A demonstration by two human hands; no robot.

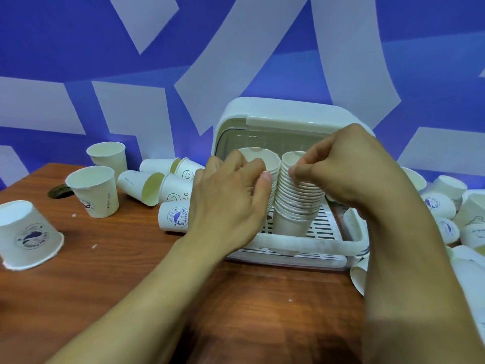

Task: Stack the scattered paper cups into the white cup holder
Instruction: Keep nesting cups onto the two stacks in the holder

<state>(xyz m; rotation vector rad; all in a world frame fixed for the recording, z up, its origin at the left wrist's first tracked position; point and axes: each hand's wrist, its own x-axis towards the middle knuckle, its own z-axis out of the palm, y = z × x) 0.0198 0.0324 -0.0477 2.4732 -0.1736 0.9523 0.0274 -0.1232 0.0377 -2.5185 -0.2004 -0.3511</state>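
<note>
left hand point(231, 203) clamps left cup stack point(258, 158) steady, right hand point(341, 166) pinches top rim of right stack point(299, 198), probably seating it in white cup holder point(301, 243).

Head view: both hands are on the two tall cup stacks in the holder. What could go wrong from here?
1. The left stack and right stack are tall and stand pressed close; a push from the left hand or right hand could tip both in the cup holder.
2. The right hand's fingers pinch just the top rims, which might crush.
3. Nearby, loose cups lie sideways by the left wrist; a sweep might roll them across the table.
</note>
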